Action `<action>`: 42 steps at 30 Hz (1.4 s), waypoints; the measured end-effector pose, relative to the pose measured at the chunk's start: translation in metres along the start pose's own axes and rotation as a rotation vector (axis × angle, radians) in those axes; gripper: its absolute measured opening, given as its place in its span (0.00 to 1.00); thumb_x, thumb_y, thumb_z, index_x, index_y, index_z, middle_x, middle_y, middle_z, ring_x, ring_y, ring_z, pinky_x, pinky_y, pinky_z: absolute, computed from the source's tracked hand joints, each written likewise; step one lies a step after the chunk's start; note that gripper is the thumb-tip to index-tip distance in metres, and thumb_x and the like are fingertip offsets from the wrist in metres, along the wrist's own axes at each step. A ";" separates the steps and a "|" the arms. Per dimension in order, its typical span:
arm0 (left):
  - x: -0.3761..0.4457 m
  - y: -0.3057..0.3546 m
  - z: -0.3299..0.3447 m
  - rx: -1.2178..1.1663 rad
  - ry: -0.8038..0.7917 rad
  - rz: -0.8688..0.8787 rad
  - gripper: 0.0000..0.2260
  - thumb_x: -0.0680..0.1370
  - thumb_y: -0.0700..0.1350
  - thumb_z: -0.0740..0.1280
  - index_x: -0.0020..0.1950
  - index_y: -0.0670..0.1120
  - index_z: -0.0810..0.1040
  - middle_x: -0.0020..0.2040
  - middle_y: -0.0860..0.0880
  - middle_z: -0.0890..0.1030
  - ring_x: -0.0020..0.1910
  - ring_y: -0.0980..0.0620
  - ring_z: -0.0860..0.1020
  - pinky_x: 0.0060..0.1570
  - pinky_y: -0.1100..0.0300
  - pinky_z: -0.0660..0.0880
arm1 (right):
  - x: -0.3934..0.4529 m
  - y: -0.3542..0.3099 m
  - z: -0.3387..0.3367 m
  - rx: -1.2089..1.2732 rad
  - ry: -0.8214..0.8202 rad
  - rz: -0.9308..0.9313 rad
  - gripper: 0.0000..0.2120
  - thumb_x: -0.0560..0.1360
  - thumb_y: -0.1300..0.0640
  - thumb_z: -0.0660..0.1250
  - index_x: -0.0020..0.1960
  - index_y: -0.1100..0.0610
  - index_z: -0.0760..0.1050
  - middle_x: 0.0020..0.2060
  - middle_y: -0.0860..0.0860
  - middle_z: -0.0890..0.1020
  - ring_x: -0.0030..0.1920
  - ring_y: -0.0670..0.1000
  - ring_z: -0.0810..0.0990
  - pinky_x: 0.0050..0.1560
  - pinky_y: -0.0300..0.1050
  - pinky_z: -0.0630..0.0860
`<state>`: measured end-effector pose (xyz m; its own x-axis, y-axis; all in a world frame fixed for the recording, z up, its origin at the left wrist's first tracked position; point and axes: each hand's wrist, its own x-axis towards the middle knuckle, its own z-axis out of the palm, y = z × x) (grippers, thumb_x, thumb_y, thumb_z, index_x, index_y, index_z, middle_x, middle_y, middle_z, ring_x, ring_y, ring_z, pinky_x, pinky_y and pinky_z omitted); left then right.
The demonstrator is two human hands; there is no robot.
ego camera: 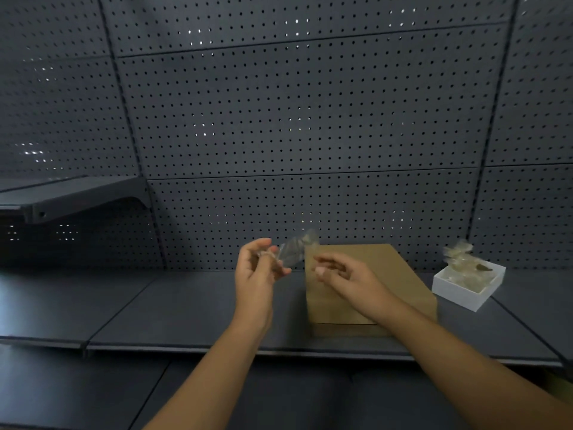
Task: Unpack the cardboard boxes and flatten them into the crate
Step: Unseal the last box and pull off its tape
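A closed brown cardboard box [384,274] stands on the dark shelf [173,305], right of centre. My left hand [257,271] is raised just left of the box and pinches a strip of clear crumpled tape [294,251] that trails up and to the right over the box's far left corner. My right hand [344,276] hovers in front of the box's left side, fingers relaxed and pointing left toward the tape, holding nothing. No crate is in view.
A small white open box [465,294] holding crumpled clear plastic [462,259] sits at the right on the shelf. A perforated dark back wall [294,119] rises behind. A higher shelf [71,197] juts out at the left. A lower shelf edge runs below my forearms.
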<state>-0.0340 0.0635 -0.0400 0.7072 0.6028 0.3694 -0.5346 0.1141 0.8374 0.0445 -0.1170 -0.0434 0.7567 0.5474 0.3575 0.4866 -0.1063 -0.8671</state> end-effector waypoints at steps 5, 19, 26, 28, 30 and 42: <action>-0.004 -0.002 0.015 0.104 -0.065 -0.026 0.09 0.84 0.36 0.64 0.61 0.46 0.78 0.51 0.46 0.80 0.42 0.53 0.81 0.48 0.54 0.82 | 0.001 -0.035 -0.004 0.422 0.068 -0.017 0.16 0.83 0.56 0.65 0.70 0.52 0.75 0.57 0.55 0.85 0.51 0.58 0.86 0.53 0.48 0.83; -0.021 -0.020 0.056 0.264 -0.104 0.058 0.08 0.76 0.31 0.73 0.48 0.42 0.79 0.48 0.50 0.86 0.51 0.49 0.85 0.52 0.51 0.83 | -0.002 -0.015 -0.024 0.195 0.269 0.102 0.09 0.76 0.56 0.76 0.45 0.62 0.81 0.34 0.51 0.82 0.34 0.46 0.77 0.35 0.40 0.73; -0.020 -0.040 0.081 0.653 -0.321 0.176 0.08 0.82 0.38 0.67 0.45 0.49 0.80 0.46 0.57 0.85 0.48 0.59 0.82 0.50 0.55 0.80 | -0.005 -0.007 -0.041 0.417 0.227 0.156 0.14 0.78 0.52 0.74 0.50 0.64 0.84 0.40 0.56 0.84 0.42 0.51 0.84 0.47 0.43 0.83; -0.021 -0.043 0.087 0.652 -0.412 0.113 0.07 0.82 0.38 0.66 0.46 0.46 0.81 0.44 0.55 0.84 0.45 0.59 0.82 0.47 0.61 0.78 | -0.006 0.001 -0.051 0.394 0.244 0.186 0.13 0.76 0.53 0.75 0.49 0.64 0.83 0.41 0.56 0.85 0.43 0.52 0.84 0.47 0.42 0.82; -0.020 -0.043 0.093 0.598 -0.508 0.069 0.05 0.83 0.37 0.66 0.50 0.43 0.81 0.46 0.52 0.86 0.48 0.58 0.83 0.51 0.63 0.78 | -0.006 0.007 -0.061 0.422 0.251 0.209 0.11 0.77 0.56 0.74 0.49 0.65 0.83 0.40 0.56 0.85 0.42 0.52 0.84 0.46 0.43 0.82; -0.014 -0.035 0.115 0.622 -0.847 -0.084 0.16 0.87 0.39 0.59 0.73 0.49 0.75 0.72 0.55 0.74 0.74 0.60 0.69 0.71 0.71 0.65 | 0.003 0.029 -0.096 0.490 0.255 0.244 0.09 0.82 0.60 0.67 0.52 0.66 0.81 0.42 0.53 0.86 0.41 0.47 0.81 0.40 0.38 0.77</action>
<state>0.0285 -0.0394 -0.0283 0.9514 -0.1641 0.2607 -0.3072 -0.4404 0.8436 0.1030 -0.1984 -0.0344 0.9314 0.3325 0.1479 0.0741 0.2244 -0.9717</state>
